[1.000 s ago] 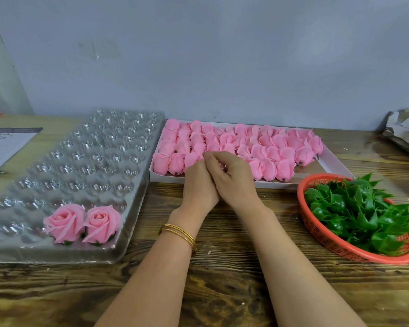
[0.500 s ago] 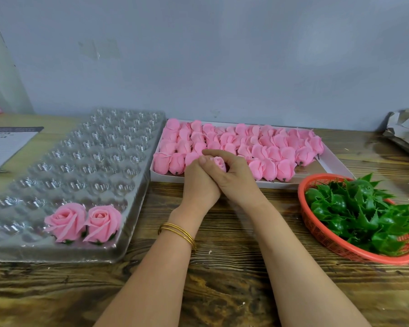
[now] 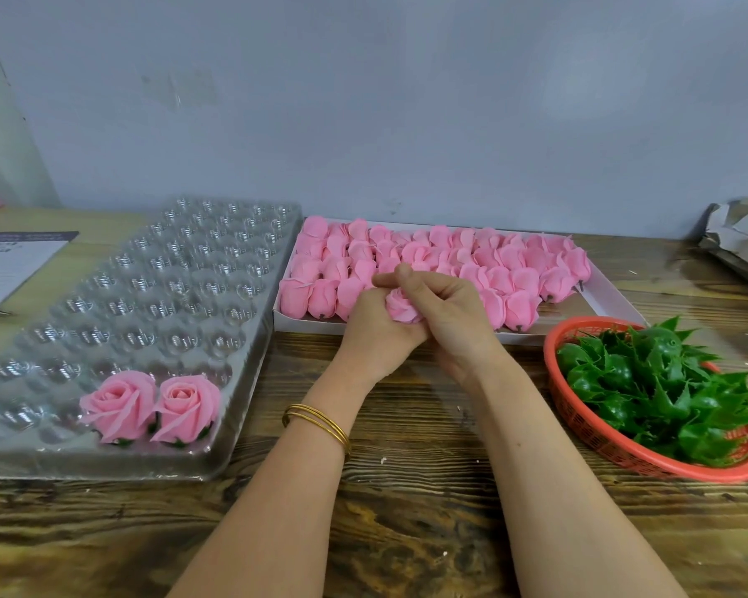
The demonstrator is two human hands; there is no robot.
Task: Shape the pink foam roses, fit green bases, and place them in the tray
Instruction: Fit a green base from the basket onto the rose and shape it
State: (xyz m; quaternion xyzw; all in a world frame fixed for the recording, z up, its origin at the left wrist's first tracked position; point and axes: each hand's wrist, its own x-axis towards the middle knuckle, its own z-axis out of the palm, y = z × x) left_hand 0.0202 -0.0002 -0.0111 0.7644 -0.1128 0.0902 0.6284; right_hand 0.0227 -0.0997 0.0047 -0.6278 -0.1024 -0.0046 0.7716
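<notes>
Shaping step: left hand [image 3: 374, 338] and right hand [image 3: 456, 315], grip curled round one rose [image 3: 400, 306] at the box's [image 3: 303, 325] 6 o'clock edge. Next likely needs a base [image 3: 661, 381] from 3 o'clock, then the tray [image 3: 169, 274] at 9.

The rose [image 3: 402, 305] comes into view
My right hand [image 3: 450, 312] rolls back off my left hand [image 3: 374, 334], and the bloom, nearly hidden a second ago, now sits exposed between them, petals spread.
</notes>
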